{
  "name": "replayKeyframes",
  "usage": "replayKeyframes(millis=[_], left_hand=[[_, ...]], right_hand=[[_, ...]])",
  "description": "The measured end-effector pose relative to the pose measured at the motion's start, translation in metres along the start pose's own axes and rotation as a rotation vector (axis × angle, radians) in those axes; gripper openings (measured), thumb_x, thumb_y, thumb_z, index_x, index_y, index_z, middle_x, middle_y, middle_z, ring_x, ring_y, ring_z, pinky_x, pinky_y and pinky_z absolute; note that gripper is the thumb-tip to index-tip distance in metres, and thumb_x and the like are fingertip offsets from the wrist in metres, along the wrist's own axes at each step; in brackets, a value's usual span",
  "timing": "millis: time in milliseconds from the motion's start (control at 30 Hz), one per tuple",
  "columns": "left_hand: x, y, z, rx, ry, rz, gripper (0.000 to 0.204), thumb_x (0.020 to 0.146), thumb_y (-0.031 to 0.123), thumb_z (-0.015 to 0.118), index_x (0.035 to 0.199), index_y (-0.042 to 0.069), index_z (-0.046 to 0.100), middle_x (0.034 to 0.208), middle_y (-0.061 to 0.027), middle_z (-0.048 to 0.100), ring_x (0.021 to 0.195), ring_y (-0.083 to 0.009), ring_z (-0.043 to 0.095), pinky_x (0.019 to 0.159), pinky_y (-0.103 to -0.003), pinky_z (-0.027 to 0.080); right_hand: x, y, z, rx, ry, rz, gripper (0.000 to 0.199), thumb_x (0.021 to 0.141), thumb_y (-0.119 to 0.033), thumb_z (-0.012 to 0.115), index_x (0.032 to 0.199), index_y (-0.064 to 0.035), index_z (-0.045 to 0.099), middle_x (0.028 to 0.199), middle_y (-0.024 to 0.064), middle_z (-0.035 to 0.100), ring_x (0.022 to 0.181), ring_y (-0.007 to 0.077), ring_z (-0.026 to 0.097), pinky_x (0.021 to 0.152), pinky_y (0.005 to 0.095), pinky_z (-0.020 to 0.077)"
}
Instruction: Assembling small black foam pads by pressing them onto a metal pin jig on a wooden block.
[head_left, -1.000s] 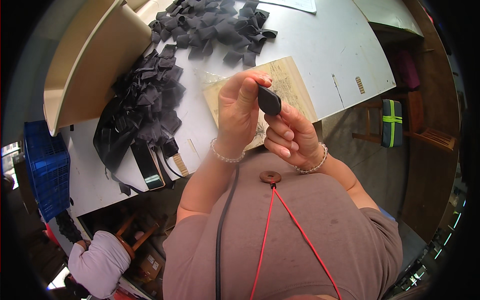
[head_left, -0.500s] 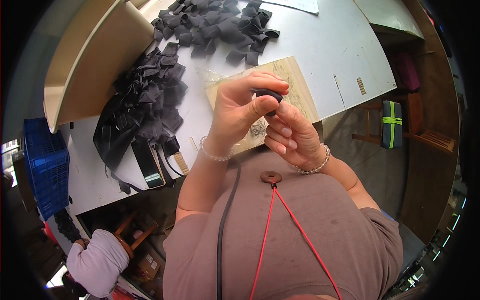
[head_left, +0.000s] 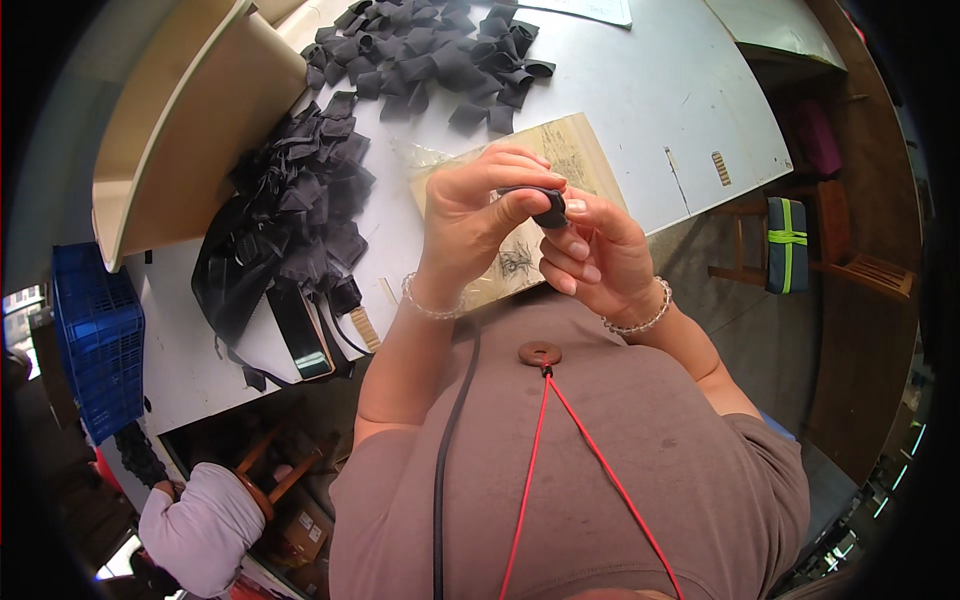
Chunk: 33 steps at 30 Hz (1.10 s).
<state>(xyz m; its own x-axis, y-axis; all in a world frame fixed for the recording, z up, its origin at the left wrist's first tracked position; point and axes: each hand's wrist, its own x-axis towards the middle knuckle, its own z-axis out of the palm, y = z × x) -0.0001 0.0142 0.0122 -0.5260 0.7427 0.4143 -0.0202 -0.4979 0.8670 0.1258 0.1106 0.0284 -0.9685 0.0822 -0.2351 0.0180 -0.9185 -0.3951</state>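
1 small black piece (head_left: pixel 551 211) — pinched, between fingertips (head_left: pixel 576 206)

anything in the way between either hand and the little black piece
Nothing visible does: the left hand pinches the black piece between thumb and fingers, and the right hand has its fingertips at the piece's right edge. The pale board lies beneath the hands, not between.

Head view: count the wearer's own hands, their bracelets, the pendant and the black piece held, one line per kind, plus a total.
Hands: 2 (left hand, right hand)
Bracelets: 2
Pendant: 1
Black piece: 1
Total: 6
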Motion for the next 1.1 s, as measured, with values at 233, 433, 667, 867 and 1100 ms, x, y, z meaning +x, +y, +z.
replayKeyframes(millis=[233,433,667,867,1100], left_hand=[[-0.001,0.002,-0.003,0.081,0.011,0.057,0.017,0.078,0.013,0.071,0.088,0.0,0.069,0.085,-0.0084,0.067,0.087,-0.0205,0.059,0.079,-0.032,0.045],[-0.003,0.002,0.0,0.1,0.035,0.042,0.016,0.079,0.011,0.07,0.091,0.0,0.068,0.086,-0.009,0.067,0.087,-0.0202,0.058,0.078,-0.031,0.045],[-0.006,-0.001,-0.003,0.165,0.051,0.066,0.015,0.08,0.013,0.069,0.089,0.001,0.067,0.084,-0.0064,0.067,0.086,-0.0198,0.058,0.077,-0.031,0.045],[-0.009,0.0,-0.008,0.427,0.043,0.087,0.018,0.083,0.021,0.065,0.085,0.002,0.066,0.08,-0.0047,0.067,0.089,-0.0202,0.056,0.08,-0.03,0.044],[-0.004,-0.003,-0.011,0.549,0.03,0.149,0.013,0.082,0.019,0.065,0.084,0.007,0.068,0.077,-0.0028,0.065,0.085,-0.0207,0.057,0.078,-0.03,0.043]], right_hand=[[-0.001,0.0,0.003,-0.159,0.05,-0.08,0.025,0.093,-0.026,0.048,0.091,-0.0017,0.055,0.061,0.0002,0.05,0.039,0.0054,0.037,0.042,0.0247,0.0449],[0.004,0.006,-0.018,0.05,0.055,-0.175,0.019,0.094,-0.019,0.045,0.094,-0.0031,0.055,0.069,0.0014,0.054,0.043,0.0049,0.042,0.044,0.0224,0.0449],[-0.003,0.002,0.007,-0.706,0.103,-0.675,0.018,0.085,-0.008,0.059,0.101,-0.0002,0.057,0.081,0.0041,0.061,0.054,0.0058,0.056,0.051,0.0194,0.0464],[0.008,-0.004,-0.016,-1.415,0.086,-1.154,0.021,0.07,0.006,0.07,0.09,-0.0014,0.065,0.078,0.0071,0.063,0.056,0.0078,0.058,0.048,0.0187,0.0456],[0.007,-0.008,0.002,-1.334,0.146,-1.177,0.015,0.069,0.005,0.071,0.081,-0.0025,0.064,0.075,0.0052,0.061,0.053,0.0078,0.055,0.045,0.0199,0.0449]])
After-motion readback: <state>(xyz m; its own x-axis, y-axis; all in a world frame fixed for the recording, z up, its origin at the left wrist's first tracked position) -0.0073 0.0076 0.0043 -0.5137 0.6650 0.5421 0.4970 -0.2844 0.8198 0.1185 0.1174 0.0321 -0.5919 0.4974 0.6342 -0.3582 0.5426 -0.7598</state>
